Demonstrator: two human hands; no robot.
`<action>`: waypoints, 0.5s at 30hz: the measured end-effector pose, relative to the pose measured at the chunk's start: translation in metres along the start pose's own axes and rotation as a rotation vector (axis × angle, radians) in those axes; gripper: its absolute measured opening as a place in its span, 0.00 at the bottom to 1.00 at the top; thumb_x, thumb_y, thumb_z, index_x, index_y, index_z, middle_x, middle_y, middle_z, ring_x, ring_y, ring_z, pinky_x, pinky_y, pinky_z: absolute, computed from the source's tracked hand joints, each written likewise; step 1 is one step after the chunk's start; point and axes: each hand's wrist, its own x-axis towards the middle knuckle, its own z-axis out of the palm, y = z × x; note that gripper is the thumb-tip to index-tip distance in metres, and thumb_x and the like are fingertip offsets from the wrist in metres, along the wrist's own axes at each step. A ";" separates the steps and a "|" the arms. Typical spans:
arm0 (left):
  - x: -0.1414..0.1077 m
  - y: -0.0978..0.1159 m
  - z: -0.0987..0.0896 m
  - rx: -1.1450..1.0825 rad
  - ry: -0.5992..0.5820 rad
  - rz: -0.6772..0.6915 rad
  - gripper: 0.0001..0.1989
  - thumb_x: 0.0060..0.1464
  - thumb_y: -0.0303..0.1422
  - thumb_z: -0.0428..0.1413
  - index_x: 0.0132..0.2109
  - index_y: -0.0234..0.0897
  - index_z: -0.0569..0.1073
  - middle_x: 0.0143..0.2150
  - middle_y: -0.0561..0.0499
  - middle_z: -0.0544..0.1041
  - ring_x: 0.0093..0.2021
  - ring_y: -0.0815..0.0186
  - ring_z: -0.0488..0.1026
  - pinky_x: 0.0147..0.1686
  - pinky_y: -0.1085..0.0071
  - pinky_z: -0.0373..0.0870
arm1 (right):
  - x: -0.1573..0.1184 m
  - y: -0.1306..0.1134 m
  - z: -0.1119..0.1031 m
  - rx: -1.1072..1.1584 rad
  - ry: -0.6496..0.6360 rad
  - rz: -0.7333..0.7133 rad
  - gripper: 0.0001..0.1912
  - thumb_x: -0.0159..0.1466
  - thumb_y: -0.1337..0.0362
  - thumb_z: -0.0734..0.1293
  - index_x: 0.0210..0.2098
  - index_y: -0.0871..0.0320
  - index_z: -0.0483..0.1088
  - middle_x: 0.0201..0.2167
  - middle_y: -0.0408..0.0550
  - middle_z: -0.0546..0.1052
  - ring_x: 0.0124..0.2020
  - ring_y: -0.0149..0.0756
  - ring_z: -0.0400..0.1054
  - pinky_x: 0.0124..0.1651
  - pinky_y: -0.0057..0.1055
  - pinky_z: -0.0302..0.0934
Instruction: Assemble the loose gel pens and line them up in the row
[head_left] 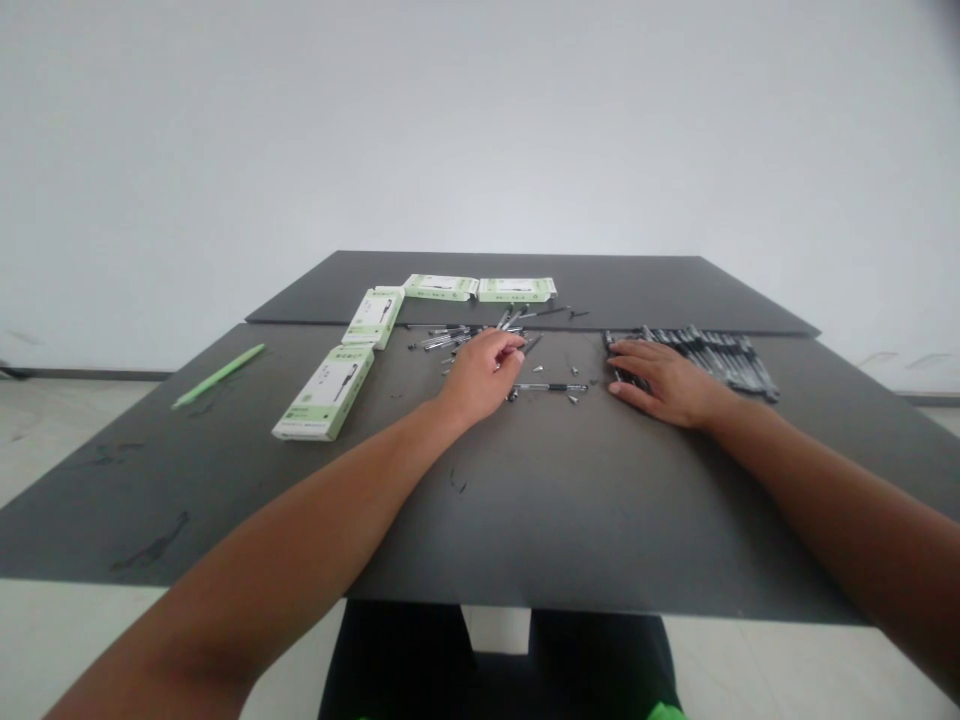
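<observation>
My left hand [484, 372] is at the loose pile of clear and black pens [442, 338] in the middle of the table, its fingers curled together; what they hold, if anything, is too small to make out. My right hand [660, 380] lies with spread fingers at the left end of a row of black-gripped pens [720, 362], partly covering it. Between the hands, one pen [551, 387] lies crosswise, with small silvery tips [573, 399] near it.
Two green-and-white boxes [322, 392] [373, 317] stand in line left of the pile, and two more [441, 288] [517, 290] lie behind it. A green stick-like object [219, 376] rests at the far left of the dark table [555, 520]. A seam crosses the tabletop.
</observation>
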 end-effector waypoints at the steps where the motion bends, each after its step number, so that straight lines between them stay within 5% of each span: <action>1: 0.000 -0.001 0.000 -0.003 0.006 -0.003 0.10 0.67 0.28 0.59 0.51 0.38 0.84 0.44 0.48 0.84 0.45 0.63 0.81 0.52 0.63 0.78 | 0.001 0.002 0.000 0.004 0.000 0.002 0.26 0.76 0.47 0.65 0.60 0.59 0.81 0.68 0.65 0.77 0.72 0.63 0.70 0.75 0.63 0.63; 10: 0.002 -0.006 0.004 -0.014 0.028 -0.036 0.09 0.66 0.28 0.60 0.49 0.38 0.84 0.44 0.48 0.85 0.44 0.63 0.81 0.51 0.63 0.79 | 0.006 -0.004 -0.003 0.045 0.053 0.048 0.24 0.79 0.48 0.62 0.55 0.57 0.83 0.62 0.64 0.82 0.67 0.60 0.75 0.72 0.60 0.68; 15: 0.002 -0.008 0.004 -0.026 0.022 -0.067 0.10 0.65 0.29 0.61 0.50 0.39 0.84 0.44 0.48 0.85 0.44 0.62 0.82 0.52 0.62 0.79 | 0.041 -0.031 -0.019 0.106 0.157 0.087 0.24 0.79 0.49 0.61 0.55 0.58 0.82 0.56 0.62 0.85 0.60 0.58 0.79 0.67 0.56 0.70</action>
